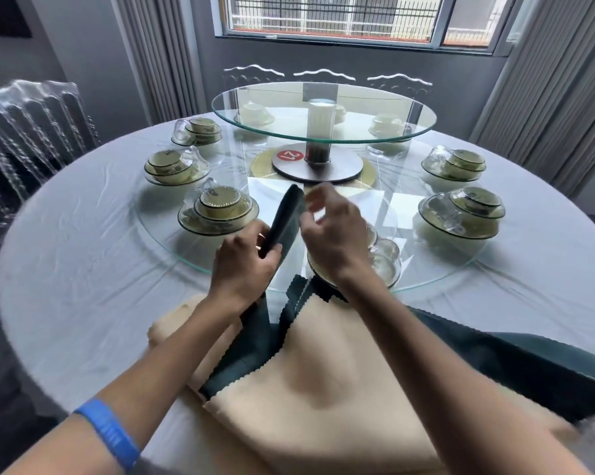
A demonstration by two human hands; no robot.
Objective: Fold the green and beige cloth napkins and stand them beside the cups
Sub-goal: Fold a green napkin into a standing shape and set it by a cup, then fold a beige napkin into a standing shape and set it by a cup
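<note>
Now left hand (pixel 246 265) gripping green napkin (pixel 284 221) (seemingly folded)

Daylight enters through the far window (pixel 350 18); the scene is evenly bright. Glare marks the glass turntable (pixel 323 111). Shadows are soft. Motion blur affects the right hand (pixel 333 234) and the near edges. Wide-angle distortion curves the left chair (pixel 32 114).
</note>
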